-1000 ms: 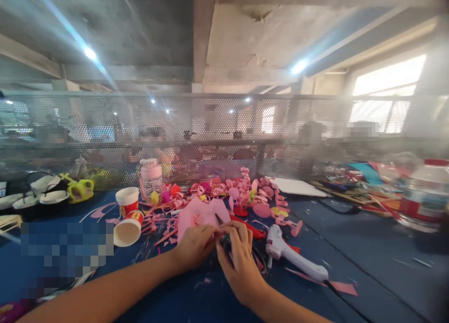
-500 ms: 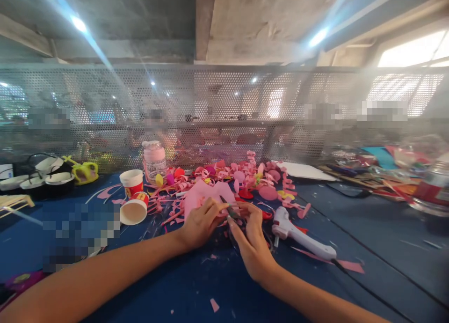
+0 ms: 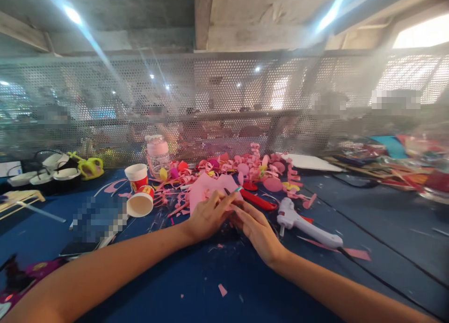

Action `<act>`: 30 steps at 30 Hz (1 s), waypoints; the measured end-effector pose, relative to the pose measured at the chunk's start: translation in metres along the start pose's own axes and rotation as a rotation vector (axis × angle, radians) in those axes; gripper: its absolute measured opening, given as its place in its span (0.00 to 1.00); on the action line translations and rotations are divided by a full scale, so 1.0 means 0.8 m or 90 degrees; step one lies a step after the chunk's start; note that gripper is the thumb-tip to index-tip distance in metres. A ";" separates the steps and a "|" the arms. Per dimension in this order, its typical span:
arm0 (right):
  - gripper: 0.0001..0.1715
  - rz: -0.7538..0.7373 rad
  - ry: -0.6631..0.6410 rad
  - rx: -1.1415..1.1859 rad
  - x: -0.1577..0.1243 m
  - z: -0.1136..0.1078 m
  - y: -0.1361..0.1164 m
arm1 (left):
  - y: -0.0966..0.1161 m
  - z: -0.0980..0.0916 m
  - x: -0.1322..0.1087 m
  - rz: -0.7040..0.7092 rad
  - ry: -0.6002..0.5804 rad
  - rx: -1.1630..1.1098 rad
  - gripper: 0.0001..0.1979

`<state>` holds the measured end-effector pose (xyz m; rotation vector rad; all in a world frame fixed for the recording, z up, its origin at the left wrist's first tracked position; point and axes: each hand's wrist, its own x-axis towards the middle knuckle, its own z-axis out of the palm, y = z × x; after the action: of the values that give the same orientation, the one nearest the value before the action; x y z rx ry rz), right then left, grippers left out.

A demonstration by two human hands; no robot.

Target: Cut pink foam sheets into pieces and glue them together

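Observation:
My left hand (image 3: pixel 209 216) and my right hand (image 3: pixel 255 228) meet over the blue table, fingertips touching or overlapping. The left fingers are bent together in a pinch; whatever lies in them is hidden. My right fingers lean against the left ones, curled over a dark shape underneath that I cannot make out. A dark pointed tip (image 3: pixel 227 191), like a blade, pokes out just beyond the fingers. Behind the hands lies a pink sheet (image 3: pixel 202 190) with a cut edge. Right beside them rests a red-handled cutter (image 3: pixel 258 200).
A white glue gun (image 3: pixel 308 227) with a black cord lies to the right. Pink curls and discs (image 3: pixel 242 169) are heaped behind. On the left are an upright paper cup (image 3: pixel 136 174), a tipped cup (image 3: pixel 140 204), a pink-topped jar (image 3: pixel 157 155) and a blurred-out flat object (image 3: pixel 96 220).
My hands have come closer together, and my right fingers have closed over toward the left. Less of the dark blade shows; more of the red cutter does. The whole view has shifted slightly.

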<state>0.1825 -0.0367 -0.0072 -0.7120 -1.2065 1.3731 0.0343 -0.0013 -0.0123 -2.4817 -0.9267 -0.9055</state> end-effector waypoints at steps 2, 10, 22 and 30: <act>0.19 0.023 0.024 0.002 0.003 -0.001 0.000 | 0.002 0.000 0.001 -0.015 -0.007 -0.008 0.23; 0.14 0.092 0.118 0.066 0.012 -0.004 0.002 | 0.006 -0.003 0.007 -0.125 -0.089 -0.095 0.29; 0.17 0.104 0.099 0.085 0.007 0.000 -0.011 | -0.004 0.007 0.006 -0.110 -0.033 -0.256 0.37; 0.15 0.143 0.087 0.120 0.015 -0.009 -0.006 | -0.004 0.007 0.005 -0.070 0.008 -0.309 0.34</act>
<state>0.1885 -0.0242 -0.0027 -0.8113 -0.8962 1.5729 0.0367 0.0058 -0.0133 -2.8350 -0.9349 -1.3141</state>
